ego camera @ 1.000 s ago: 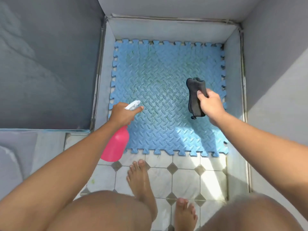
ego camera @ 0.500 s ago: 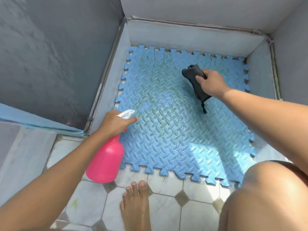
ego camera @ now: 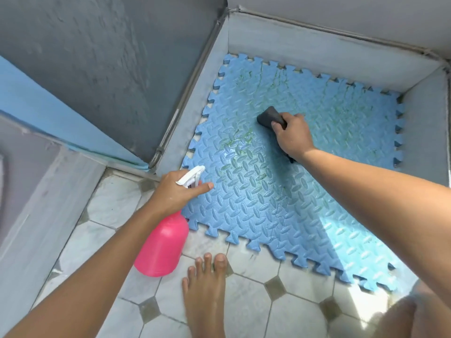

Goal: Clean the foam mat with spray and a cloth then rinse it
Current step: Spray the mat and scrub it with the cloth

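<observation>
Blue foam mat [ego camera: 280, 191] flat in the recess [ego camera: 317, 50], centre-right of frame, streaked green. Right hand [ego camera: 294, 135] upper centre, grip curled round a dark cloth [ego camera: 269, 117], seemingly pressed onto the mat. Left hand [ego camera: 175, 191] lower centre, grip wrapped round a pink spray bottle [ego camera: 163, 247].

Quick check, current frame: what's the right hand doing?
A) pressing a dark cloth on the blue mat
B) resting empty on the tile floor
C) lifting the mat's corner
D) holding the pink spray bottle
A: the right hand grips the dark cloth down on the blue foam mat, while the left hand holds the pink spray bottle.
</observation>
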{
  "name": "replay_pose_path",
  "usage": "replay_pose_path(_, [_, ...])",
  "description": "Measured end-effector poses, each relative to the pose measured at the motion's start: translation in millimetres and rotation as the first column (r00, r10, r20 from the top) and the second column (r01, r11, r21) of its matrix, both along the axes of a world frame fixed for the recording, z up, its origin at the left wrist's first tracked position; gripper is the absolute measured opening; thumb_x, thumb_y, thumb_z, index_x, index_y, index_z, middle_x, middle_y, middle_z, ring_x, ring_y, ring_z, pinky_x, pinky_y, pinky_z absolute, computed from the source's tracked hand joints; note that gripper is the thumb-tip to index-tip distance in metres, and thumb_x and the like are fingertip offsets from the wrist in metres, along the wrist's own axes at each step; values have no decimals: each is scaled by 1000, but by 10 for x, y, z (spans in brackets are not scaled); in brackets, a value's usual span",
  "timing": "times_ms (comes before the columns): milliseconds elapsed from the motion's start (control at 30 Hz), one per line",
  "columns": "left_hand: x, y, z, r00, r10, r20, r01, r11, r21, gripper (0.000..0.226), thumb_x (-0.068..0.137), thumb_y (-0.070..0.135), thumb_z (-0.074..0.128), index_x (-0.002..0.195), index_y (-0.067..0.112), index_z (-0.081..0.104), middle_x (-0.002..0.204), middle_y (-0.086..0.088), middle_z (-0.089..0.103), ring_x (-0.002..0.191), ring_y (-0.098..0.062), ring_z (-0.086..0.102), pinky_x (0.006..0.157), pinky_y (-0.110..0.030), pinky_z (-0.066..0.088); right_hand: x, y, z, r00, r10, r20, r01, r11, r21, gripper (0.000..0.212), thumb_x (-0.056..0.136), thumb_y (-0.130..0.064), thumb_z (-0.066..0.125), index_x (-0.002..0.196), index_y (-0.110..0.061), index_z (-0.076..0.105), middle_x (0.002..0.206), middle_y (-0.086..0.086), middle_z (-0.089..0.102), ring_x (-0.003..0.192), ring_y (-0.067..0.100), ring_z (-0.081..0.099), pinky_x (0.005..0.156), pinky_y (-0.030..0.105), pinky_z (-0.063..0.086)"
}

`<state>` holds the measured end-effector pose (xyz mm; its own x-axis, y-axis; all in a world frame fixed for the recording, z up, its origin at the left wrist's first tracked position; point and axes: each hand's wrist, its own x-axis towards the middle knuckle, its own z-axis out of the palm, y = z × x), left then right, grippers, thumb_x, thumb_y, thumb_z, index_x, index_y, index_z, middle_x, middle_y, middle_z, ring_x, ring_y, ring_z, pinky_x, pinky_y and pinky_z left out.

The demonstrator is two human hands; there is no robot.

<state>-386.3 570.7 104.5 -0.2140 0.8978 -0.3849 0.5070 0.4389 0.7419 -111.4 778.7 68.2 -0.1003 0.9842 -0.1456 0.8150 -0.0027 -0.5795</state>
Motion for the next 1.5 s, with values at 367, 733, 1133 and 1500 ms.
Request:
replay_pose_path(367, [-180,-286,135,990,63,-125,-32,971,236,67,82,62,73,66,-1,62,58,-21,59,49,-28,50,53,-45,49,-1058,-944,-238,850,517,106,-527,831,176,45,87,-36,66,130,-22,66,109,7,54,97,29,56,75,41,53])
replay_pose_path(733, [-272,-228,25,999,12,-49,-6,993,118,57,81,58,75,78,1,69,72,-20,68,57,-19,58,59,-49,60,-692,-473,-211,799,555,231,-596,782,182,44,90,-18,61,132,-32,63,113,9,55,96,34,60,72,38,51])
replay_pose_path(1133, [-66,-88,236,998,-57,-6,57,996,61,41,81,52,78,77,11,77,75,-17,74,71,-38,69,56,-49,63,-427,-1747,-157,344,932,111,-937,334,97,53,73,-14,78,125,-20,67,101,9,55,84,27,59,59,32,50])
replay_pose_path(1500, [268,344,77,967,-253,-33,252,967,-23,60,71,59,78,72,3,56,60,-14,55,60,-14,50,67,-44,53,288,-916,-143,914,326,243,-347,937,49,54,89,-21,62,142,-27,54,117,8,47,103,33,55,83,38,49])
